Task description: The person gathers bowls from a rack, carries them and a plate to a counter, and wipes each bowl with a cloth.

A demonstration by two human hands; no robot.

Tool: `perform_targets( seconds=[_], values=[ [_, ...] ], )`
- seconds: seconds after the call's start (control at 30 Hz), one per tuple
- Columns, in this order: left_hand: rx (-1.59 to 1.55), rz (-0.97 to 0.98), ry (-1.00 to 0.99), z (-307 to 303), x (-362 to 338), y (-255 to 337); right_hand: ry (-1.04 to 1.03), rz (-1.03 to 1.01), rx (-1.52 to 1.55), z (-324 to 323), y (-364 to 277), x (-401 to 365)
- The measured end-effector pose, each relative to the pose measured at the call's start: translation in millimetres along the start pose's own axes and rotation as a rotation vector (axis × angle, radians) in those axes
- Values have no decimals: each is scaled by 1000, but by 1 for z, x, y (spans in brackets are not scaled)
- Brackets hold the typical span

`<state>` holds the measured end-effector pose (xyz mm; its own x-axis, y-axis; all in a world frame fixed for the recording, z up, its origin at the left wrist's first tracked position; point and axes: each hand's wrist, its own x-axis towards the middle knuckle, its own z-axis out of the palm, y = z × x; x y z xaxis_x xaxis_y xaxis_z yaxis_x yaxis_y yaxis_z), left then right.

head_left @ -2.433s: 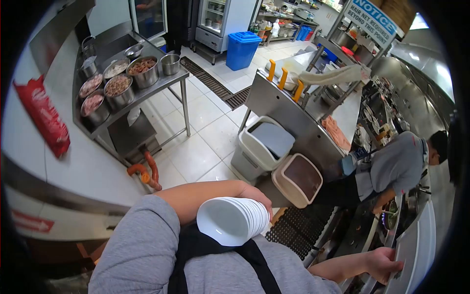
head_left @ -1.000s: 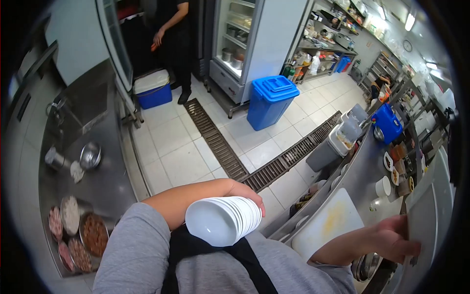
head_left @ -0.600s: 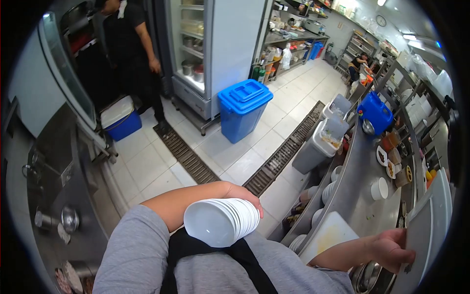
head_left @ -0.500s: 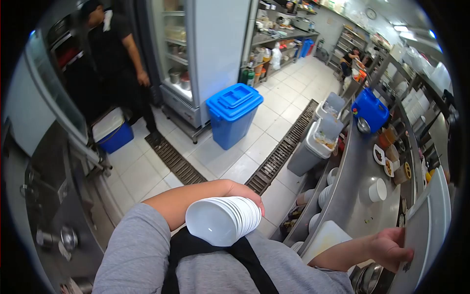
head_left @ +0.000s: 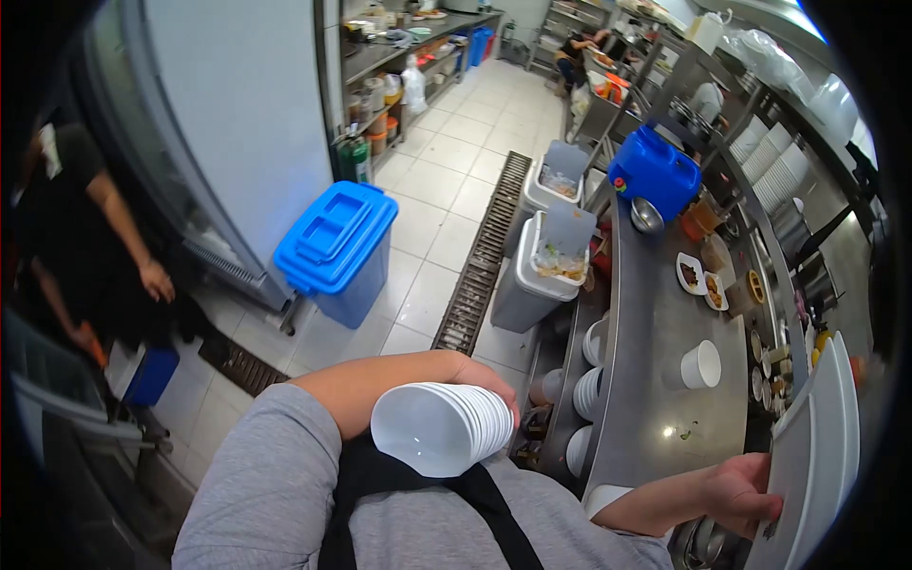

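Observation:
A stack of white bowls [head_left: 437,427] lies on its side against my chest, the open mouth of the nearest bowl facing left. My left hand [head_left: 489,380] wraps round the far end of the stack, with most of its fingers hidden behind it. At the lower right my right hand [head_left: 746,494] grips the edge of white plates [head_left: 817,446] held upright, thumb on the near face. How many plates there are I cannot tell. Beyond that hand, a white cup [head_left: 700,365] stands on the steel counter [head_left: 655,389].
A blue lidded bin [head_left: 337,247] and grey bins [head_left: 537,285] stand on the tiled floor beside a drain grate [head_left: 484,256]. One person [head_left: 85,228] is at the left, another [head_left: 575,57] far back. A blue jug [head_left: 655,176] and small dishes [head_left: 703,283] sit on the counter.
My view has turned right, so the blue bin and counter appear further left. The person at the left stands lower in view, nearer the edge. Both hands keep their holds.

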<state>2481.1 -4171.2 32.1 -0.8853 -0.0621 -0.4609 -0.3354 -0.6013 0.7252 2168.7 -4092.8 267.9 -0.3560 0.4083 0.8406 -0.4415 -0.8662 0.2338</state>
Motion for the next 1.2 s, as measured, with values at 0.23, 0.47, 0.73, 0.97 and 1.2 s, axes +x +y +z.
perform_targets(
  seconds=[0.23,0.47,0.73,0.97,1.2],
  values=[
    [150,15,-131,-165,-43,91,-79,-216,-160,80,78,-66],
    [248,-89,-260,-301,-78,179,-22,-263,-497,147,142,-124],
    [217,-79,-239,-480,-91,258,-6,-294,-588,165,275,-209],
    [177,-46,-60,-656,-135,397,-108,-674,-1462,253,493,-317],
    [228,164,-91,-803,-165,456,-146,-772,-1876,381,640,-415]
  ],
)
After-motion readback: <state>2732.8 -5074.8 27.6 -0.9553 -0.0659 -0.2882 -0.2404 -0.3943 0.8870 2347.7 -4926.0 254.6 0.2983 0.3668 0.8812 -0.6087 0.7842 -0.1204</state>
